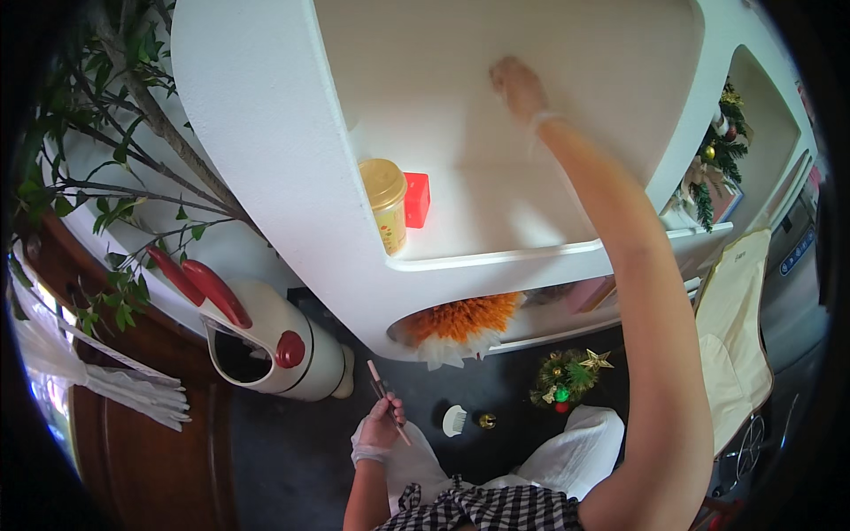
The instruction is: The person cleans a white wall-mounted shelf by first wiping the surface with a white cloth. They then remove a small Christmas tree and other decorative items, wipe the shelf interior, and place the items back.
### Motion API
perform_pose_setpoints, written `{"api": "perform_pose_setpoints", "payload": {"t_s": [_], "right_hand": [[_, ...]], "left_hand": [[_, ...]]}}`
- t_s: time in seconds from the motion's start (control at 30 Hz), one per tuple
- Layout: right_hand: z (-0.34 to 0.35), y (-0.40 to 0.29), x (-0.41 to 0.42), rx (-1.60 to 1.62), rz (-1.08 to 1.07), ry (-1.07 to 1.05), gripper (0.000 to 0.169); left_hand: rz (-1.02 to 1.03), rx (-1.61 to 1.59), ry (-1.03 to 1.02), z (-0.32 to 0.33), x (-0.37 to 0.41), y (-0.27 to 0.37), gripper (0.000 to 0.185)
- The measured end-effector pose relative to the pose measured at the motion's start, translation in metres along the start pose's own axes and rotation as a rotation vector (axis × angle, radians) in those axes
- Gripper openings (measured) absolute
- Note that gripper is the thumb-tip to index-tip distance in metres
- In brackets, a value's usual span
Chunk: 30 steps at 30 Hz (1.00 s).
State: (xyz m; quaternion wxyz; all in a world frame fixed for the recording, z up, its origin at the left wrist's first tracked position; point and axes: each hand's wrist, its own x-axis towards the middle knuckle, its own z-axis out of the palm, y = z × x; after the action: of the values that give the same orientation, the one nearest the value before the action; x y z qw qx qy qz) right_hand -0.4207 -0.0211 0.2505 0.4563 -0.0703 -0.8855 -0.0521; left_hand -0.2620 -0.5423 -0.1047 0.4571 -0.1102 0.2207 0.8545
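Note:
My left hand [380,428], in a thin translucent glove, grips slim pen-like sticks [376,377], pink and dark, low in front of me. My right arm reaches up into a white shelf niche [425,119]. At its end my right hand [521,86], also in a clear glove, is blurred close to the niche's back wall, fingers curled. Whether anything is inside those fingers cannot be made out. In the niche's lower left corner stands a yellow lidded cup [385,206], with a red box [417,200] beside it.
An orange feathery duster [465,322] pokes out of the lower niche. A white comb [455,421], a gold bell [487,421] and a Christmas sprig [568,379] lie on the dark floor. At left are a white-and-red bin [279,345] and a leafy branch [159,119]; at right, a cream chair cover [734,332].

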Motion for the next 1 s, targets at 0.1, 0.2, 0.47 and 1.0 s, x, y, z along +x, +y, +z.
{"api": "perform_pose_setpoints", "payload": {"t_s": [0.1,0.2,0.47,1.0], "right_hand": [[-0.046,0.000,0.070,-0.052,-0.027,0.121,0.009],[-0.067,-0.013,0.089,0.077,0.187,0.265,0.010],[0.007,-0.049,0.067,0.121,0.033,0.220,0.007],[-0.026,0.005,0.047,0.142,0.335,0.341,0.006]], "left_hand": [[0.019,-0.055,0.003,-0.007,0.000,0.001,0.012],[0.030,-0.044,-0.017,-0.005,-0.002,0.000,0.012],[0.013,-0.030,-0.007,-0.002,0.005,0.002,0.011],[0.029,-0.098,-0.060,-0.020,-0.002,0.009,0.014]]}}
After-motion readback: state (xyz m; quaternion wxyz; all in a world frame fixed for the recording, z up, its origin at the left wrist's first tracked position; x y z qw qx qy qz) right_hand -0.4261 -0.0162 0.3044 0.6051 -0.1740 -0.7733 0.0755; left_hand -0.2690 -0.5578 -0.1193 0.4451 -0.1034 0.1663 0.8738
